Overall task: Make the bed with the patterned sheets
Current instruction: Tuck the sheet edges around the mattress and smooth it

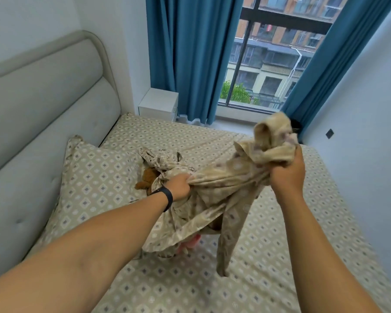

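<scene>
A bunched beige patterned cloth hangs above the bed between both hands. My left hand grips a fold of it low near the middle of the bed. My right hand is raised higher and clutches a wad of the same cloth. The mattress wears a fitted patterned sheet of matching diamond print. A pillow in the same print lies against the headboard on the left. A brown plush toy lies by the pillow, partly under the cloth. Something pink peeks out beneath the hanging cloth.
A grey padded headboard runs along the left. A white nightstand stands in the far corner beside blue curtains and a window. A white wall borders the bed's right side.
</scene>
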### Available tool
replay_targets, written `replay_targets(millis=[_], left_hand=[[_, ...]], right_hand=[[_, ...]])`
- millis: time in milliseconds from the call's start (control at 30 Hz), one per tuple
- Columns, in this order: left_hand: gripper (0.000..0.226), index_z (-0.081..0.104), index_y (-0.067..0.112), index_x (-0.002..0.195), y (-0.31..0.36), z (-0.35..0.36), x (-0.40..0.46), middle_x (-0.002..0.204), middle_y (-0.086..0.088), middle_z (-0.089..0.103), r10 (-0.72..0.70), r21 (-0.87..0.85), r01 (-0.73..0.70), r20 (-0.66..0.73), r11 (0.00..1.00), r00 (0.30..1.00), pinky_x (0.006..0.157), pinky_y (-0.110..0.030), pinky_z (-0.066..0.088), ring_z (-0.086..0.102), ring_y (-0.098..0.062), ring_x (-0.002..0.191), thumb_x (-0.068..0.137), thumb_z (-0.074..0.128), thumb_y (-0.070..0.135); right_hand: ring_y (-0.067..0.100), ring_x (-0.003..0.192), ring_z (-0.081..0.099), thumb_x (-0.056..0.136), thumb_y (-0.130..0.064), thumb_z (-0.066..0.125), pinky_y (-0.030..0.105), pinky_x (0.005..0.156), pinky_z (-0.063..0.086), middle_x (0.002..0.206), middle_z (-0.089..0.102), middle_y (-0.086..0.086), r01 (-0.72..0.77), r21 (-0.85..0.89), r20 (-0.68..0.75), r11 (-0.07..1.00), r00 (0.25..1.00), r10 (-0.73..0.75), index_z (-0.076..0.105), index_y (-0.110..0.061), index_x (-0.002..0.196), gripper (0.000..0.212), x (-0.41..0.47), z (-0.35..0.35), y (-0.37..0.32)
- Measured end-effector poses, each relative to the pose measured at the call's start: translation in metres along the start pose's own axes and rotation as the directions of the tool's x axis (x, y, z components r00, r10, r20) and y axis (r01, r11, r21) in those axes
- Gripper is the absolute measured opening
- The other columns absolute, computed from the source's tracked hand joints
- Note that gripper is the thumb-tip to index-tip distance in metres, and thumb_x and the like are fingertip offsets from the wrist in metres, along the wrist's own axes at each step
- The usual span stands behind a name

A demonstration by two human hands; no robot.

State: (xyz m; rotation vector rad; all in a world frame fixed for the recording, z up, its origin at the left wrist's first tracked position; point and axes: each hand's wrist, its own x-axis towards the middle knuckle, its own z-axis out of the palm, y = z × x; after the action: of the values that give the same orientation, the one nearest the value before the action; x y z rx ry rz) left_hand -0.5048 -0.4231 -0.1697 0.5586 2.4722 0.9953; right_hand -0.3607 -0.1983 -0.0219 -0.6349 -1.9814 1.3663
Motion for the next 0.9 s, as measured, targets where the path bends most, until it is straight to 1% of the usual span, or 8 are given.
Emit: replay_targets(millis=[100,200,267,367,467,567,767,900], left_hand=[[0.021,0.05,0.009,0.074,0.029,-0.027,-0.006,0.073,-0.014,0.05,-0.089,-0.175,0.059,-0.164,0.983,0.983,0.062,-0.035,0.032,0.047,-0.026,0.069,0.093,0.044,0.004],[0.019,0.064,0.004,0.083,0.082,-0.042,-0.014,0.076,-0.018,0.064,-0.059,-0.369,-0.015,-0.189,0.929,0.98,0.057,-0.035,0.048,0.059,-0.027,0.066,0.093,0.048,0.007],[0.02,0.066,0.006,0.088,0.113,-0.045,-0.024,0.077,-0.015,0.066,-0.033,-0.49,-0.052,-0.162,0.87,0.986,0.052,-0.03,0.05,0.061,-0.025,0.065,0.093,0.047,0.003],[0.014,0.065,0.011,0.092,0.148,-0.046,-0.043,0.082,-0.012,0.069,0.083,-0.6,-0.122,-0.092,0.791,0.992,0.056,-0.031,0.052,0.064,-0.024,0.07,0.092,0.052,0.004],[0.018,0.063,0.004,0.107,0.168,-0.048,-0.055,0.088,-0.015,0.067,0.258,-0.634,-0.21,-0.018,0.744,0.966,0.067,-0.034,0.053,0.063,-0.024,0.078,0.088,0.061,0.002],[0.04,0.06,0.003,0.124,0.17,-0.064,-0.054,0.104,-0.011,0.07,0.41,-0.658,-0.326,-0.029,0.679,0.912,0.08,-0.029,0.055,0.067,-0.02,0.095,0.084,0.065,-0.001],[0.094,0.028,0.035,0.154,0.105,-0.061,-0.029,0.152,0.013,0.036,0.365,-0.281,-0.297,0.233,0.912,0.901,0.114,-0.029,0.032,0.036,-0.006,0.137,0.076,0.078,0.015],[0.076,0.036,0.03,0.148,0.076,-0.005,-0.003,0.142,0.015,0.048,0.319,-0.029,-0.321,0.228,0.947,0.92,0.101,-0.026,0.041,0.049,-0.006,0.125,0.086,0.08,0.028]], right_hand=[[0.026,0.094,0.056,0.08,-0.002,0.062,0.039,0.075,0.051,0.139,0.035,0.0,0.057,-0.63,0.101,0.774,0.995,0.009,0.034,-0.046,0.15,0.087,-0.012,-0.012,0.045],[0.034,0.13,0.047,0.079,-0.017,0.069,0.038,0.098,0.045,0.152,0.022,0.001,-0.059,-0.484,0.281,0.873,0.935,0.218,0.021,-0.043,0.157,0.095,-0.042,0.011,0.07],[0.023,0.153,0.01,0.072,-0.044,0.085,0.046,0.121,0.025,0.165,-0.002,-0.003,-0.121,-0.304,0.488,0.945,0.832,0.263,-0.009,-0.046,0.157,0.126,-0.06,0.029,0.068],[0.004,0.15,-0.002,0.061,-0.056,0.092,0.037,0.121,0.02,0.161,-0.016,-0.017,-0.093,-0.149,0.541,0.984,0.826,0.16,-0.031,-0.052,0.147,0.15,-0.07,0.051,0.055],[-0.002,0.124,0.038,0.072,-0.043,0.089,0.013,0.099,0.041,0.147,0.032,-0.008,-0.04,-0.09,0.159,0.995,0.986,0.054,0.014,-0.035,0.156,0.113,-0.055,0.063,0.035],[0.007,0.094,0.058,0.087,-0.034,0.075,0.006,0.072,0.041,0.103,0.055,-0.025,-0.007,-0.076,-0.007,0.997,1.0,0.007,0.045,-0.033,0.133,0.055,-0.032,0.057,0.018],[-0.009,0.097,0.062,0.08,-0.004,0.082,0.014,0.086,0.048,0.109,0.064,-0.02,0.101,0.188,0.071,0.977,0.991,-0.116,0.059,-0.036,0.115,0.053,0.001,0.023,-0.007],[0.022,0.112,0.068,0.065,-0.019,0.088,0.044,0.095,0.056,0.123,0.071,0.002,-0.013,0.432,0.043,0.902,0.999,-0.006,0.063,-0.016,0.13,0.069,0.017,-0.004,-0.03]])
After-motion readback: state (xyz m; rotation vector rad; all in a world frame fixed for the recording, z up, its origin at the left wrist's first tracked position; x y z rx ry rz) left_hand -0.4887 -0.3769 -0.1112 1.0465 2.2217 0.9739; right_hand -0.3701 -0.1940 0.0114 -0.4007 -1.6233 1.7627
